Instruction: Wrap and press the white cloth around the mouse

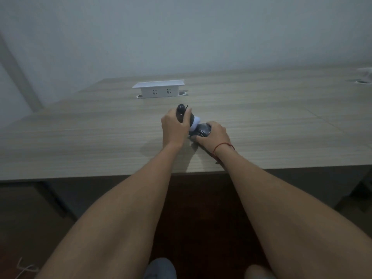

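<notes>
**Both hands closed on dark objects at mid-table**

The person stands at the near edge of a wood-grain table [80, 137], both bare forearms extended over it.

Left hand [174, 125]: fingers curled round a dark, rounded handheld object [181, 112]. The object's black upper end projects above the knuckles, tilted away from the person. A pale, white section [194, 123] shows at its lower end, just below the hand and pointing toward the right hand. The grip is narrow and full; the thumb side is hidden behind the object.

Right hand [214, 135]: fingers wrapped over a second dark, rounded object [204, 130] that sits low, at or on the table surface. Whether it rests on the wood or is lifted clear cannot be told. A thin red cord [221, 147] circles the right wrist.

Relation: the white section touches or very nearly touches the second dark object; the blur does not show whether the two are joined. Both objects lie at the middle of the table, well nearer to the person than the white pop-up socket box [159, 90], which stands raised from the tabletop with two outlets facing forward. A round grommet [363, 82] sits at the far right edge.
</notes>
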`<state>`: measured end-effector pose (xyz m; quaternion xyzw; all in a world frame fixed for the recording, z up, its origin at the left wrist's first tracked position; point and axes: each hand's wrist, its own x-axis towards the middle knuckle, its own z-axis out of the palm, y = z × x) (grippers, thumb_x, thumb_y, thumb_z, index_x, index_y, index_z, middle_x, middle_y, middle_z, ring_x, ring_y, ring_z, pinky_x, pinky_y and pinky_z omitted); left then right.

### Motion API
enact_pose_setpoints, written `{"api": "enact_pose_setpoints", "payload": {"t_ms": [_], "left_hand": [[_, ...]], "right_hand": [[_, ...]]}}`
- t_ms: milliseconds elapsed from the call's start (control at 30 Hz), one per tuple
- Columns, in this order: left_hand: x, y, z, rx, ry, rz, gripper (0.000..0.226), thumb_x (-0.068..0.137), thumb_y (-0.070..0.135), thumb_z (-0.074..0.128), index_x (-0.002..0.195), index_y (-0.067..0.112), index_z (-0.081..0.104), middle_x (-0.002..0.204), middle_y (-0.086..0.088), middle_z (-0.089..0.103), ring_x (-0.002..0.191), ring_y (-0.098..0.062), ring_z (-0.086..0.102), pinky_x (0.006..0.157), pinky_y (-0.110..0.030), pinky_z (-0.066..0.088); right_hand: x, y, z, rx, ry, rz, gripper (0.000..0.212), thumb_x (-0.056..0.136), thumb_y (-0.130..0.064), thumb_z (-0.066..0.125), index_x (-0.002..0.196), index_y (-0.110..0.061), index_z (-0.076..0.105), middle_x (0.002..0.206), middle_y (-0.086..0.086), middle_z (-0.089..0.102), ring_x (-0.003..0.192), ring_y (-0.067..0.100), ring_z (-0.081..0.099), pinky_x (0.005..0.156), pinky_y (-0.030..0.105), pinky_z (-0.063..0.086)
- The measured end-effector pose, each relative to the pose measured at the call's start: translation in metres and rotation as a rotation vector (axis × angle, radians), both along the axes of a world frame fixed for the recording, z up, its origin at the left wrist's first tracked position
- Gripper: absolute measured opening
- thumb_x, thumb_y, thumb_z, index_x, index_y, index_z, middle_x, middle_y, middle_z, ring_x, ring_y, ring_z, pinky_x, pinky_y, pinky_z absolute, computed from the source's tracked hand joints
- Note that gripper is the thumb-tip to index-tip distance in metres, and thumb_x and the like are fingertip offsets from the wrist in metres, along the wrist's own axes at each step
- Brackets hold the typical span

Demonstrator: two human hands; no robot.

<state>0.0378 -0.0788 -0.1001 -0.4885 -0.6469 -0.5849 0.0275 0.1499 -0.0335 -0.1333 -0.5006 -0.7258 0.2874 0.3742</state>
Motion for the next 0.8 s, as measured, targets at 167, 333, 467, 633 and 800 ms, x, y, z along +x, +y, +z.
{"api": "enact_pose_setpoints", "payload": {"t_ms": [167, 333, 467, 633, 800], "left_hand": [[-0.003, 0.009, -0.007, -0.104, 0.025, 0.051, 0.022, 0.092, 0.027, 0.061, 0.082, 0.007, 0.060, 0.081, -0.006, 0.055, 0.076, -0.019, 0.050, 0.066, -0.026, 0.039], [-0.012, 0.010, -0.014, -0.218, -0.043, 0.088, 0.030, 0.092, 0.028, 0.060, 0.092, -0.002, 0.062, 0.096, -0.018, 0.063, 0.089, -0.029, 0.058, 0.073, -0.033, 0.043], [-0.015, 0.000, -0.003, -0.123, -0.042, 0.069, 0.030, 0.091, 0.030, 0.061, 0.081, 0.002, 0.059, 0.083, -0.013, 0.060, 0.077, -0.021, 0.052, 0.066, -0.028, 0.038], [0.001, -0.003, 0.007, -0.014, -0.050, -0.013, 0.029, 0.091, 0.031, 0.061, 0.085, 0.002, 0.064, 0.081, -0.007, 0.062, 0.075, -0.018, 0.056, 0.068, -0.026, 0.046], [0.010, 0.007, -0.011, -0.082, -0.073, 0.068, 0.020, 0.092, 0.026, 0.061, 0.088, 0.006, 0.061, 0.087, -0.005, 0.060, 0.080, -0.017, 0.056, 0.066, -0.020, 0.044]], "right_hand": [[-0.001, 0.000, 0.001, 0.005, 0.000, -0.008, 0.051, 0.062, -0.042, 0.075, 0.103, -0.021, 0.054, 0.095, 0.001, 0.061, 0.084, 0.021, 0.059, 0.076, 0.042, 0.054], [0.001, 0.000, 0.002, 0.007, -0.003, -0.017, 0.054, 0.062, -0.041, 0.075, 0.106, -0.019, 0.054, 0.098, 0.002, 0.059, 0.086, 0.021, 0.058, 0.077, 0.041, 0.054], [0.001, -0.002, 0.002, 0.007, 0.011, -0.020, 0.055, 0.063, -0.038, 0.077, 0.109, -0.019, 0.053, 0.097, 0.001, 0.059, 0.086, 0.020, 0.058, 0.078, 0.039, 0.053], [0.001, -0.005, 0.003, -0.006, 0.008, -0.015, 0.052, 0.063, -0.040, 0.078, 0.105, -0.018, 0.054, 0.098, 0.002, 0.060, 0.085, 0.021, 0.058, 0.078, 0.040, 0.053], [0.002, -0.006, 0.004, -0.019, 0.020, -0.021, 0.053, 0.062, -0.038, 0.077, 0.105, -0.017, 0.055, 0.096, 0.003, 0.061, 0.084, 0.021, 0.059, 0.077, 0.040, 0.054]]}}
